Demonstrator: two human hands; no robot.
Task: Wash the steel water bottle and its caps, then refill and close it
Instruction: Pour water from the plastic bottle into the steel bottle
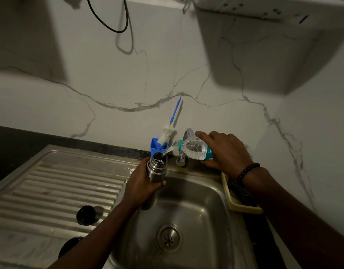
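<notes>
We look from head height, forward and down, close over the sink (pixel 215 193), facing the marble wall (pixel 128 84) behind it.

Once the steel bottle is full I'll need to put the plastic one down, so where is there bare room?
Free: the ribbed drainboard left of the basin, beyond the black cap, and the basin floor around the drain. Crowded: the back ledge, with the tap, blue holder and brush, and the right rim, taken by a yellow tray.
</notes>
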